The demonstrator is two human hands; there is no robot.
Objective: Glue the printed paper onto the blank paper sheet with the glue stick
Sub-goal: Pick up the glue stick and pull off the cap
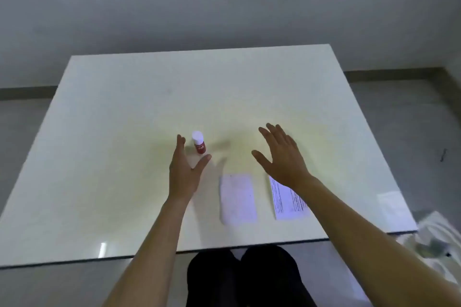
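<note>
A red glue stick with a white cap stands upright on the white table. My left hand is open just in front of it, fingers and thumb spread to either side of the stick without touching it. A blank paper sheet lies flat near the front edge. To its right lies the printed paper, partly covered by my right forearm. My right hand hovers open above the table, beyond the two papers, holding nothing.
The table's front edge runs just above my dark-clothed knees. Crumpled white material sits off the table's front right corner. Grey floor and a wall surround the table.
</note>
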